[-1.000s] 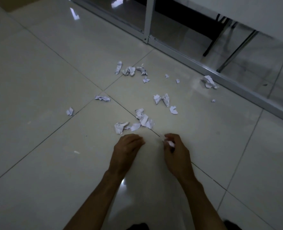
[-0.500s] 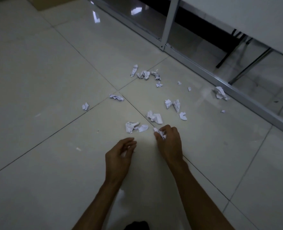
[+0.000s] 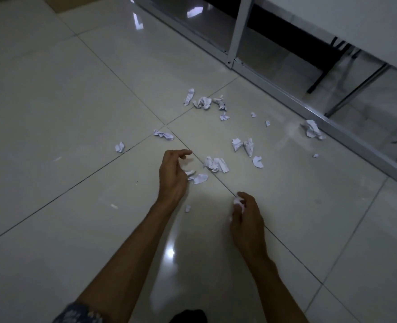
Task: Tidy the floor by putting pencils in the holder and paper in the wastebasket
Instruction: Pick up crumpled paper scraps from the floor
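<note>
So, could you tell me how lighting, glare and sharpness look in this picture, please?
Head view: dim, bluish light throughout. Head view: a bright glare spot sits low on the glossy floor, with smaller reflections near the metal frame. Head view: the paper scraps read clearly, while the left hand looks slightly soft, probably from motion.

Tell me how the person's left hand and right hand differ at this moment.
The left hand has loosely curled fingers and holds nothing I can see, while the right hand grips crumpled paper. The left hand reaches farther out, right beside two paper scraps, while the right hand sits nearer the body. Both hands are bare and low over the tiled floor.
</note>
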Motion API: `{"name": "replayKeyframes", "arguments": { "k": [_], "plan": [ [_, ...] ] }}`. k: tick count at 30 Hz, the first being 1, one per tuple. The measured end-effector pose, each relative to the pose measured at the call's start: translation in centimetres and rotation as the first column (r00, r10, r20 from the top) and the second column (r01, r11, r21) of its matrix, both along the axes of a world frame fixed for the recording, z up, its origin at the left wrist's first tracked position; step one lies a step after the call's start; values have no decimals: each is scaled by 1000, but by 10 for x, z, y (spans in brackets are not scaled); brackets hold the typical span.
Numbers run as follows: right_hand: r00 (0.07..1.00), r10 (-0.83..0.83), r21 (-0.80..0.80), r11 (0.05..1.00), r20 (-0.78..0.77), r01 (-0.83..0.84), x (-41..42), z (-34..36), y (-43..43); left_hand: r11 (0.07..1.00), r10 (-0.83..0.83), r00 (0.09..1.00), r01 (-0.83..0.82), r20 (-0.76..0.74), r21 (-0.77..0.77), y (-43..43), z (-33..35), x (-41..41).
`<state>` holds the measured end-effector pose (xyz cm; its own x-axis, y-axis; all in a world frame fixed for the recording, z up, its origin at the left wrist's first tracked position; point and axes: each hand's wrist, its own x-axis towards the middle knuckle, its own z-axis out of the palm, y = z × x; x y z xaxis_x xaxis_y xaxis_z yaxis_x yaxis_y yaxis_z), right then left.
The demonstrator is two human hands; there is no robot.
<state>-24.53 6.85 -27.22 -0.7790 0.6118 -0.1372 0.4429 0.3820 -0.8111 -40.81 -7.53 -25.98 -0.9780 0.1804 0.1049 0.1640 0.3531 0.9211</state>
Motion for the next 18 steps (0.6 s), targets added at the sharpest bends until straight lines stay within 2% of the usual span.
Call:
{"name": "replayKeyframes", "arguments": {
  "k": [3,5,8,12,14,15,18],
  "plan": [
    [999,-25,-173,984,41,32,-3,5,13,997,-14,1000,12,-22,-78,-5,-13,6],
    [998,-28,-221,975,53,39,-11,10,19,988,-29,998,21,-48,-156,-10,-22,12],
    [996,29,-151,988,86,-15,-36,19,24,939,-71,989,21,-132,-344,-16,-38,22],
    [992,95,6,995,83,-96,-81,27,32,900,-143,966,37,-214,-435,-19,-45,24],
    [991,120,32,992,59,-123,-102,28,37,886,-223,937,79,-268,-458,-22,-46,27],
    [987,148,38,988,58,-150,-110,27,39,906,-207,947,91,-245,-413,-24,-44,29],
    [968,231,24,972,99,-234,-124,19,44,962,-23,997,1,-77,-274,-25,-37,35]
  ]
}}
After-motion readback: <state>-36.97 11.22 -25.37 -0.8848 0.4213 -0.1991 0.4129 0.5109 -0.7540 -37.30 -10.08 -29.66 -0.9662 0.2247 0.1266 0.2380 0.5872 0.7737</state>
